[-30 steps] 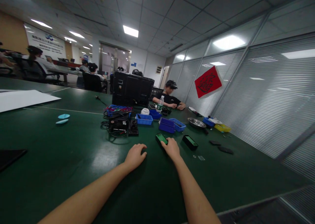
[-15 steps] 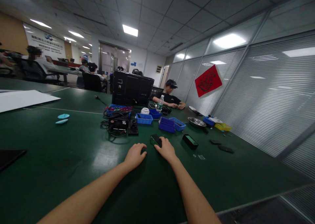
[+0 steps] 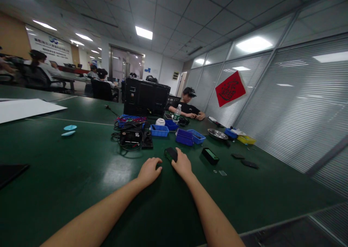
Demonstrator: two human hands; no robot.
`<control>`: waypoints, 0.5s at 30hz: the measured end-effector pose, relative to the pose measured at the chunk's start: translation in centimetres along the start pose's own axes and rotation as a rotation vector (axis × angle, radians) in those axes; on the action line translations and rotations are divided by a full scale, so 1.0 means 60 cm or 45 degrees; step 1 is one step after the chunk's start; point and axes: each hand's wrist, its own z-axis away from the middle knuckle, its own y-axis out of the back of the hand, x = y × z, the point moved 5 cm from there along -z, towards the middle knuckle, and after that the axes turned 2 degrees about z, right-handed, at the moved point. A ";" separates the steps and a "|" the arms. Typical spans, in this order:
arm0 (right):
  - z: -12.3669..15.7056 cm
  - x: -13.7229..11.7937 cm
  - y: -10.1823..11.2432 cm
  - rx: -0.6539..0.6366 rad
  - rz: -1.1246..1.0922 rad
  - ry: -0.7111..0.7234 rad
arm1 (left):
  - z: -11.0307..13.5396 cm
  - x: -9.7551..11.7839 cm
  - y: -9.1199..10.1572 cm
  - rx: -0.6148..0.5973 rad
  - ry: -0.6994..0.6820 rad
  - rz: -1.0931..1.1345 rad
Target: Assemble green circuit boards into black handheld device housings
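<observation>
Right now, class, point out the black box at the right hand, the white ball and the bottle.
Black box [image 3: 171, 153]: head view, dark upper face.
White ball [image 3: 160, 122]: head view, near side.
Bottle [image 3: 177, 114]: head view, middle of body.

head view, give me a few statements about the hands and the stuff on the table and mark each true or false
1. The right hand is gripping a black box. True.
2. The left hand is gripping that box too. False: it lies apart from the box, with nothing visible in it.
3. A second box, black with green showing on top, lies to the right of the right hand. True.
4. The bottle is lying on its side. False: it stands upright.
5. The round metal pan is to the left of the yellow tray. True.
</observation>
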 end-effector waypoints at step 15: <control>0.041 -0.097 0.024 0.263 0.368 0.500 | -0.011 -0.041 0.016 0.300 0.306 0.268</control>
